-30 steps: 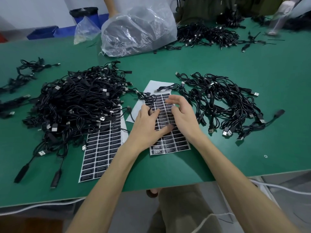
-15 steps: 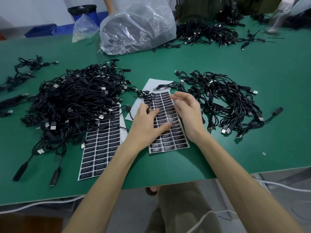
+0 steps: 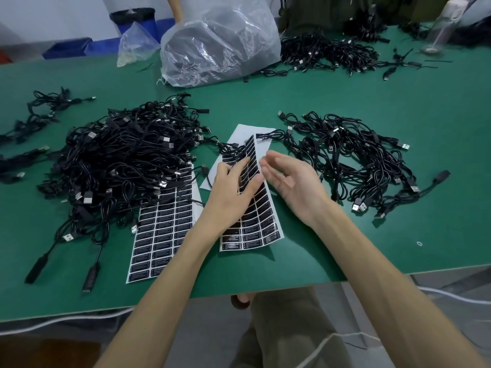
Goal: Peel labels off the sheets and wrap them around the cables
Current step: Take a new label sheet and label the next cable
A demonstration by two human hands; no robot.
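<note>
Two heaps of black USB cables: larger heap [image 3: 119, 160] at left, overlapping a flat white sheet of black labels [image 3: 162, 235]. Left hand [image 3: 231, 192] grips a second, bowed label sheet [image 3: 263, 208], far end raised above green table [image 3: 345, 248]. Right hand [image 3: 292, 184] loosely spread, just beside sheet edge. Smaller heap [image 3: 358, 160] at right.

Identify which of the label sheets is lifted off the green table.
The middle sheet: the left hand grips it and curls its far end upward. The other label sheet lies flat, its top tucked under the big cable pile.
</note>
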